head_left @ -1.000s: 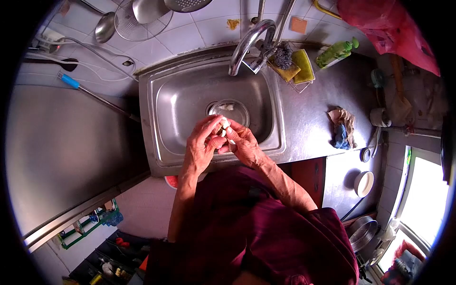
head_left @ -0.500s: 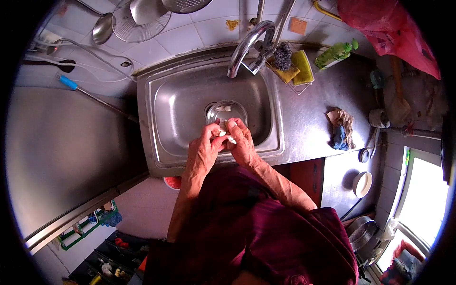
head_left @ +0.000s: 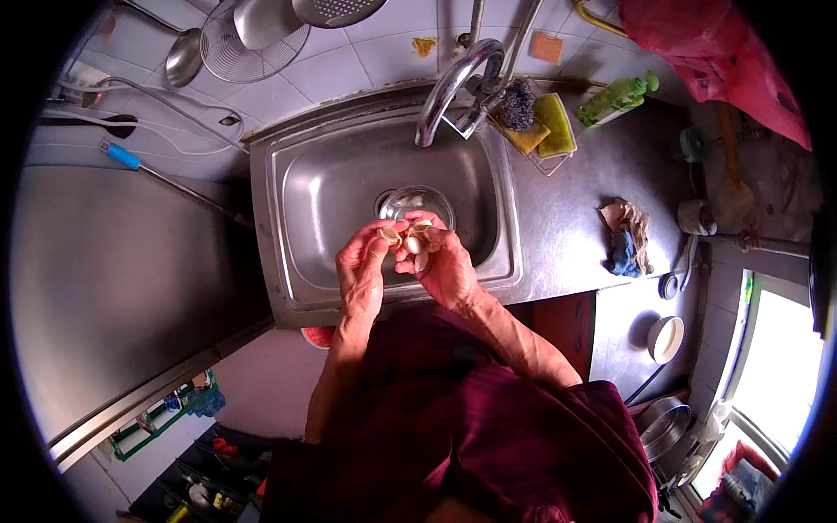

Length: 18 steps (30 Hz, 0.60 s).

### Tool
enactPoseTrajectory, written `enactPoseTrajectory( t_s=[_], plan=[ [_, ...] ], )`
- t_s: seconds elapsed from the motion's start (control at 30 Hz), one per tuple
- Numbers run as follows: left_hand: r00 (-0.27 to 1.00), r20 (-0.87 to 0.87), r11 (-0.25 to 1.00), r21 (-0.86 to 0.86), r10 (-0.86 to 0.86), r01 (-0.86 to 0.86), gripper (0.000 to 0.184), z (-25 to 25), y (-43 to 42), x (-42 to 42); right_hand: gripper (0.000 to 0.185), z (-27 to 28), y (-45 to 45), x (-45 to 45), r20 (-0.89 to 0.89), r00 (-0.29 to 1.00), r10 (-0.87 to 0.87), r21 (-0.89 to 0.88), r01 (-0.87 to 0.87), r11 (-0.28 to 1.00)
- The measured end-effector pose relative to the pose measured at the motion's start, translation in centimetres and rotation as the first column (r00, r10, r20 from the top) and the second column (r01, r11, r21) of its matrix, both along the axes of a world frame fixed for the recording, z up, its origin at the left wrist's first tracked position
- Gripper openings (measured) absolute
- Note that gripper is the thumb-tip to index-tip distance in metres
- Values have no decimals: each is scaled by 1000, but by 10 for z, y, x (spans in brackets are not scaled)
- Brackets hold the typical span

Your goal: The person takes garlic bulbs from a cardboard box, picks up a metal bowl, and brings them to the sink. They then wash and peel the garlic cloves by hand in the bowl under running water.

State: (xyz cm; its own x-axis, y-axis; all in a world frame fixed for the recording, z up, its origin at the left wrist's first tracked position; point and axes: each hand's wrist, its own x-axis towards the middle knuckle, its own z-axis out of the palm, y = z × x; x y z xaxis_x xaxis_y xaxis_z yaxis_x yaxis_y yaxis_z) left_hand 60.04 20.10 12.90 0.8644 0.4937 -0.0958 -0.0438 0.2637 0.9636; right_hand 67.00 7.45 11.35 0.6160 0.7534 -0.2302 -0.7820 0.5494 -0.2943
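Note:
Above the near side of the steel sink point(head_left: 305, 235), my two hands are close together. My left hand point(head_left: 358, 268) pinches a thin, pale brown piece of garlic skin point(head_left: 390, 235) between thumb and fingers. Curled round several whitish garlic cloves point(head_left: 414, 245) is my right hand point(head_left: 449, 272), palm turned up. Just beyond the fingers, a clear bowl point(head_left: 450, 206) stands in the sink by the drain and has a few pale pieces in it. The hands hide the bowl's near side.
A curved chrome faucet point(head_left: 433, 105) reaches over the sink's back edge. To its right are a yellow-green sponge point(head_left: 554, 126), a dark scourer point(head_left: 518, 105) and a green bottle point(head_left: 613, 103). A crumpled cloth point(head_left: 626, 240) lies on the right counter.
My hands have moved slightly apart, and my right palm has turned up, bringing the cloves into view. The left hand has shifted a little left with the skin.

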Motion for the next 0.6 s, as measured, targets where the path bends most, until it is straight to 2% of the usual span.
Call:
enactPoseTrajectory(
  t_s=[0.07, 0.13, 0.2, 0.33, 0.43, 0.53, 0.6],
  plan=[
    [997, 80, 963, -270, -6, 28, 32, -9, 4, -2, 45, 1, -1, 1, -7, 1000, 6, 14, -6, 1000],
    [998, 66, 956, -291, -15, 34, 33, -6, 5, -1, 45, 1, 0, 3, -14, 999, 30, 0, -30, 1000],
    [985, 154, 870, -473, -72, 138, 32, -3, 6, 0, 44, 2, 0, 3, -20, 999, 35, 4, -35, 999],
    [986, 168, 856, -506, -22, 105, 30, -13, 8, -2, 43, 3, -2, 4, 1, 999, 41, -21, -41, 999],
    [985, 161, 813, -564, -61, 142, 31, -11, 14, -4, 46, 1, -1, 4, -3, 997, 80, -2, -80, 997],
    [987, 161, 786, -613, 28, 77, 31, -8, 16, -8, 51, 2, 1, 3, -24, 996, 83, -4, -83, 997],
    [983, 162, 718, -694, 86, 52, 30, -11, 22, -16, 57, -1, 5, 3, -30, 994, 102, -25, -102, 994]
  ],
)
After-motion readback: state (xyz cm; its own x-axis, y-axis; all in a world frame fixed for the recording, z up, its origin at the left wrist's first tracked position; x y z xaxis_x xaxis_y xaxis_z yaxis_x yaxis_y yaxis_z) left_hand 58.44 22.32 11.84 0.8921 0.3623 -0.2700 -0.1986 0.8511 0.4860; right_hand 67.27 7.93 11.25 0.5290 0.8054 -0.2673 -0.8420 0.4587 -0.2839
